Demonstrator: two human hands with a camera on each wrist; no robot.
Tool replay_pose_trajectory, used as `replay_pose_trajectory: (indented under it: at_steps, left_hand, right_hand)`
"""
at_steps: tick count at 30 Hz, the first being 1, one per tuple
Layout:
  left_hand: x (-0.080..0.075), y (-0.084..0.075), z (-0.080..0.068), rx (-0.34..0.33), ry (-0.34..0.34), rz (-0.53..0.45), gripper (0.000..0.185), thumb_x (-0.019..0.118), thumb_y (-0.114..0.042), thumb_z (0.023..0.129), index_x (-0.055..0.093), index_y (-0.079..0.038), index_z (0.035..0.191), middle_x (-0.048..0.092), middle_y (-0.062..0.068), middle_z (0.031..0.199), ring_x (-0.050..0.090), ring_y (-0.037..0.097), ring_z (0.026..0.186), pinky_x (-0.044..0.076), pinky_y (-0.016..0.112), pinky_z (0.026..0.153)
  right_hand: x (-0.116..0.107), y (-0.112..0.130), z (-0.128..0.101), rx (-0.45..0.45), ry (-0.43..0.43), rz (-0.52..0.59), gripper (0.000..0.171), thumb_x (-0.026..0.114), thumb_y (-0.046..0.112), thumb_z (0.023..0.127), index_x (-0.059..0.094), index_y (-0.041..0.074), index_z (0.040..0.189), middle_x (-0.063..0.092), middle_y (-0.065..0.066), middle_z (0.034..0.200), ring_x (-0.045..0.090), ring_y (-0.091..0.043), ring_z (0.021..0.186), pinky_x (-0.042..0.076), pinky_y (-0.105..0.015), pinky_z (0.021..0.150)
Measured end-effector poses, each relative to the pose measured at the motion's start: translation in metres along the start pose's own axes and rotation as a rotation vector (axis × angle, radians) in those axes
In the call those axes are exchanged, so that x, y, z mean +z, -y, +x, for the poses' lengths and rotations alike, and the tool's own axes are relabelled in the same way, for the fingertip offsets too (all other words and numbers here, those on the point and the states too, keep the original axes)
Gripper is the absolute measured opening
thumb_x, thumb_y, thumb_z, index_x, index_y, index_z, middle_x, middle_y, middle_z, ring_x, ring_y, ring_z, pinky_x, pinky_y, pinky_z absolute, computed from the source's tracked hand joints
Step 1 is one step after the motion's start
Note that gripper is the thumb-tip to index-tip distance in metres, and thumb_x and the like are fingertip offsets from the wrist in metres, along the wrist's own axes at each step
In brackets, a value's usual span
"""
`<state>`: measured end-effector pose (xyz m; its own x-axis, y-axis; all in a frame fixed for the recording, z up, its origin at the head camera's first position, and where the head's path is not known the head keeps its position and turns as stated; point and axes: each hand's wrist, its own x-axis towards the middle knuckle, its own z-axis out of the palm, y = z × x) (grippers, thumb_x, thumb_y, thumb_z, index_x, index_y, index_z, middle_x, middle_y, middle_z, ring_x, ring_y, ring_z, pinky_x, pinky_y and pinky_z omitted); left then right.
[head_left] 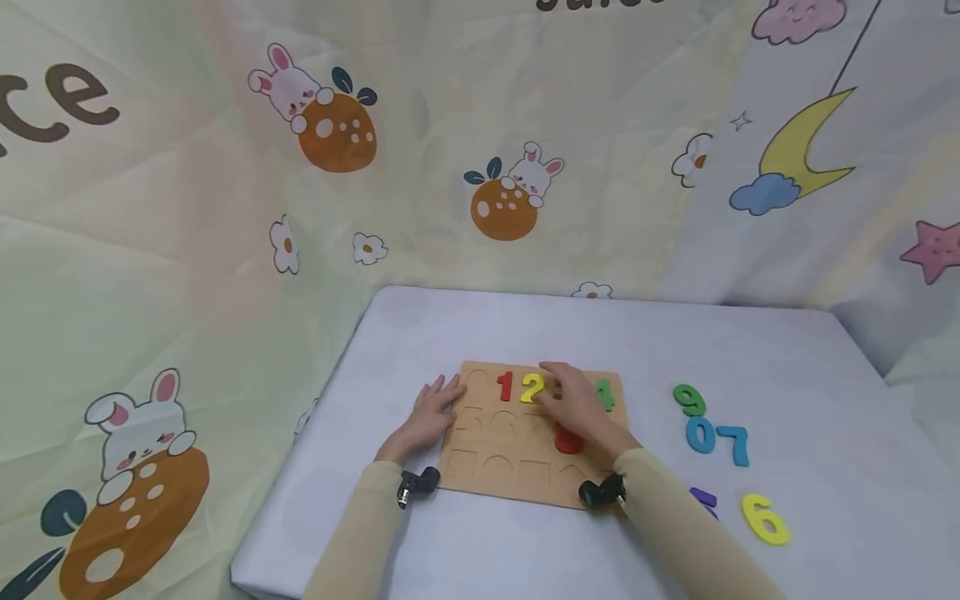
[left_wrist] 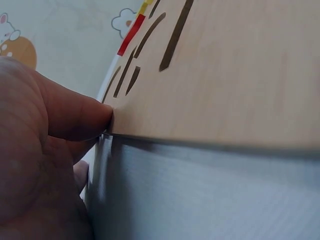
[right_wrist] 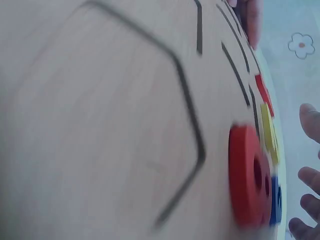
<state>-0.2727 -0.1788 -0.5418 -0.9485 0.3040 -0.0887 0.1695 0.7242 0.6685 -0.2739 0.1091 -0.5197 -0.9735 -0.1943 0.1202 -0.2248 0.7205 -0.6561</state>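
Observation:
A wooden number board [head_left: 495,467] lies on the table, with a red 1 [head_left: 505,386], a yellow 2 [head_left: 532,387] and a green 4 [head_left: 604,394] along its top row. My left hand [head_left: 429,419] rests at the board's left edge, its thumb [left_wrist: 82,115] touching the edge. Over the top row is my right hand [head_left: 581,407], fingers spread beside a blue number piece [right_wrist: 275,200] that it hides in the head view. The right wrist view shows those fingers apart from the pieces. A red piece with two holes [right_wrist: 245,175] sits on the board, partly covered by my right forearm in the head view.
Right of the board lie a green 9 [head_left: 689,400], a blue 0 [head_left: 701,435], a blue 7 [head_left: 735,444], a yellow 6 [head_left: 765,520] and a purple piece [head_left: 703,500] partly behind my right sleeve. A printed cloth [head_left: 420,192] hangs behind the white table [head_left: 360,367].

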Motion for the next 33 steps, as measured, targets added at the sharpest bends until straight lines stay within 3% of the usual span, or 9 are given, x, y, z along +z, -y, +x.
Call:
replay_pose_trajectory:
  at_steps: [8, 19, 26, 33]
  left_hand:
    - [-0.003, 0.005, -0.005, -0.006, -0.004, -0.003, 0.053, 0.053, -0.009, 0.093, 0.045, -0.008, 0.146, 0.026, 0.004, 0.16, 0.005, 0.026, 0.151, -0.005, 0.048, 0.121]
    - [-0.002, 0.006, -0.008, -0.02, -0.004, -0.04, 0.054, 0.054, -0.007, 0.093, 0.045, -0.008, 0.146, 0.026, 0.005, 0.16, 0.004, 0.028, 0.151, -0.006, 0.05, 0.121]
    - [-0.003, 0.004, -0.002, 0.007, -0.003, -0.042, 0.054, 0.054, -0.006, 0.092, 0.046, -0.007, 0.145, 0.026, 0.005, 0.16, 0.005, 0.027, 0.151, -0.006, 0.048, 0.121]
    - [0.0, 0.004, 0.003, 0.007, 0.007, -0.037, 0.054, 0.053, -0.006, 0.092, 0.046, -0.007, 0.146, 0.026, 0.004, 0.16, 0.004, 0.026, 0.151, -0.006, 0.047, 0.121]
  right_hand:
    - [-0.013, -0.023, -0.018, 0.098, -0.018, 0.03, 0.065, 0.069, 0.033, 0.091, 0.043, 0.012, 0.147, 0.044, -0.012, 0.149, 0.035, -0.034, 0.14, 0.033, -0.055, 0.112]
    - [-0.044, -0.043, -0.038, 0.088, -0.058, -0.092, 0.055, 0.068, 0.026, 0.092, 0.05, 0.01, 0.141, 0.049, -0.016, 0.144, 0.04, -0.038, 0.136, 0.036, -0.059, 0.109]
    - [-0.074, -0.063, -0.053, 0.122, -0.089, -0.107, 0.056, 0.068, 0.019, 0.091, 0.048, 0.005, 0.141, 0.047, -0.02, 0.144, 0.039, -0.041, 0.135, 0.036, -0.06, 0.108]
    - [-0.1, -0.092, -0.075, 0.083, -0.152, -0.119, 0.055, 0.07, 0.013, 0.088, 0.049, 0.0, 0.138, 0.054, -0.024, 0.135, 0.044, -0.045, 0.128, 0.038, -0.06, 0.105]
